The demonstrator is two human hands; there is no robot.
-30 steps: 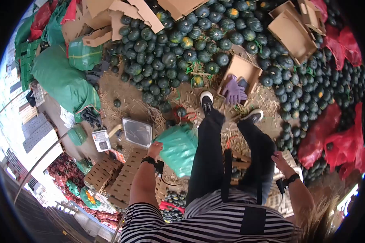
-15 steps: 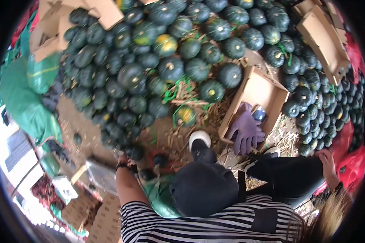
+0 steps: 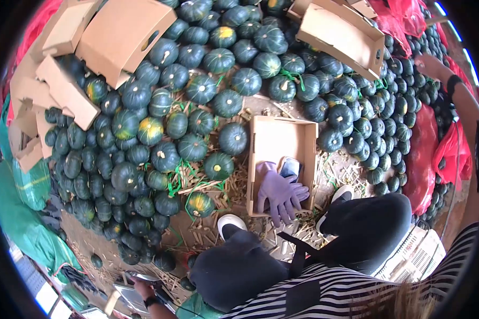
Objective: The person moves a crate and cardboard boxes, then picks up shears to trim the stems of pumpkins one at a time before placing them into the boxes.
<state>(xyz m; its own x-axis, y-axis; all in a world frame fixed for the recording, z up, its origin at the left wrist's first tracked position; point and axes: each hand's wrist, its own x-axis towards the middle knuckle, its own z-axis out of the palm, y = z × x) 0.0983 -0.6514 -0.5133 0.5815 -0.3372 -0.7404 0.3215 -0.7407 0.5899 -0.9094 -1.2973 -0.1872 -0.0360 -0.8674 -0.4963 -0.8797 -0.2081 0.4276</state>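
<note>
At the lower left, my left hand [image 3: 142, 287] is closed around something slim and greyish beside a clear plastic bin [image 3: 126, 299]; I cannot tell what it is. A black band circles that wrist. My right hand [image 3: 428, 67] reaches out to the far upper right, fingers stretched over the pile of dark green kabocha squashes [image 3: 378, 127]. In front of my knees sits an open cardboard tray [image 3: 269, 135]. Purple gloves [image 3: 280, 194] lie in it and hang over its near edge, next to a small shiny blue item [image 3: 290, 168].
A large heap of squashes [image 3: 125, 175] spreads ahead and left. Cardboard boxes [image 3: 123, 37] lie on top, with another tray [image 3: 340, 40] at the back. Red mesh sacks [image 3: 421, 159] stand right, green sacks [image 3: 32, 228] left. Straw and green twine litter the ground.
My view has turned to the right. My right hand has left my knee and stretched out over the right-hand pile. My left hand stays low on the left, now by the plastic bin.
</note>
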